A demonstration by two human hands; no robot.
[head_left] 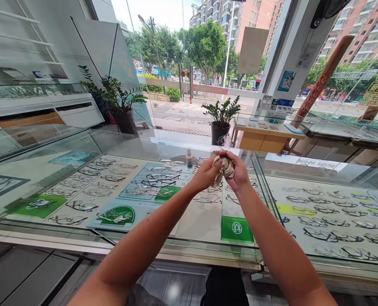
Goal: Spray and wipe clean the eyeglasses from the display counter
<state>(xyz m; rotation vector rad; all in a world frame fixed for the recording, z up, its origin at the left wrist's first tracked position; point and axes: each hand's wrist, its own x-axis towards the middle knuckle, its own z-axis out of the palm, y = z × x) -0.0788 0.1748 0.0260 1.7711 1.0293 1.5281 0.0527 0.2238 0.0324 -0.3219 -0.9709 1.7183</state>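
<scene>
Stretched out over the glass counter, my left hand (207,173) and my right hand (240,171) come together on a crumpled beige cloth (226,168). Both hands are closed on it, with fingers bunched around its folds. Just above my fingers shows a thin-rimmed pair of eyeglasses (224,142); the rest of it is hidden by the hands and cloth. On the counter top, left of my hands, a small clear spray bottle (189,159) stands upright.
Rows of eyeglasses (159,180) lie under the glass of the display counter (189,250). Another glass case (322,170) adjoins it on the right. Beyond stand two potted plants (123,119) (220,127) and a wooden display table (265,138) by the window.
</scene>
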